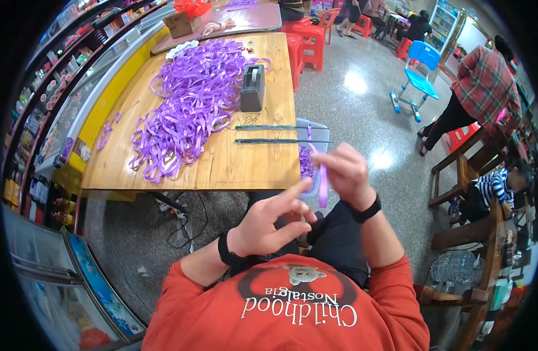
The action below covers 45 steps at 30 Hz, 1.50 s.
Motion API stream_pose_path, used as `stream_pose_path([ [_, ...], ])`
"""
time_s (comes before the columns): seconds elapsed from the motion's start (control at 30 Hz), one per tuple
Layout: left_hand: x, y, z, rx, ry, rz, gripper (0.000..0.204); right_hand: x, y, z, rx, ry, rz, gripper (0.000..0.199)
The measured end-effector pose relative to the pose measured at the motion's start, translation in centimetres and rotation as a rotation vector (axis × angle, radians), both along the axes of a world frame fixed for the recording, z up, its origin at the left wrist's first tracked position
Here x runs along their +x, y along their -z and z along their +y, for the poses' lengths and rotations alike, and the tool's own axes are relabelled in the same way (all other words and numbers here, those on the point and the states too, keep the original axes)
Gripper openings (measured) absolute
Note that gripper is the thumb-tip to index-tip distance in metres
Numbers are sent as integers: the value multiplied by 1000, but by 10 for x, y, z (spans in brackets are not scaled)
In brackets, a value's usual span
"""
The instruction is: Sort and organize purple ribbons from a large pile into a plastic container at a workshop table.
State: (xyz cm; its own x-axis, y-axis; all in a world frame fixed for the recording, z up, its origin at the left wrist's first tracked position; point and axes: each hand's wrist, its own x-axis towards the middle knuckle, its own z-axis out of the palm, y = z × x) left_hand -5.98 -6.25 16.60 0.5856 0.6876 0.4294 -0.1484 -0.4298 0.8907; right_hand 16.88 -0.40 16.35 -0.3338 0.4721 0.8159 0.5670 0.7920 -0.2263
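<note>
My right hand (345,172) pinches a short purple ribbon (323,187) between thumb and fingers, just off the table's right front corner. The ribbon's free end hangs down. Close beside it, my left hand (275,219) has its index finger stretched out and the other fingers loosely bent, with nothing visible in it. Two thin dark rods (269,140) lie side by side across the table's right edge, with bits of purple ribbon on their protruding ends. Beneath those ends sits a translucent plastic bin (321,130) with purple ribbon pieces (305,162) inside.
On the wooden table (216,175) lies a big tangled heap of purple ribbon (193,99), beside a dark tape dispenser (252,88). A blue chair (422,70), red stools (311,44) and a standing person (485,76) are farther right. A child in stripes (491,187) is at the right.
</note>
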Motion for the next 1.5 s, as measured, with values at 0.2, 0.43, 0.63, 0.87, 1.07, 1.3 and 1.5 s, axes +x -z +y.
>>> stream_pose_path([
  [0.2,-10,48,18,-16,60,149,51,24,-32,101,22,174,25,24],
  [0.43,-12,117,30,-93,-13,272,32,33,6,179,-416,193,89,17],
  [0.63,-17,136,41,-104,-51,339,30,36,35,200,-592,177,122,18],
  [0.87,-12,149,52,-157,-49,359,28,37,60,213,-790,96,213,22],
  [1.07,-5,164,71,-373,-30,455,31,42,104,203,-973,119,277,24],
  [1.3,7,266,112,-166,-317,232,52,23,180,139,-1448,27,914,20],
  [1.5,67,160,128,111,-523,388,36,-1,181,60,-1756,-11,1289,29],
])
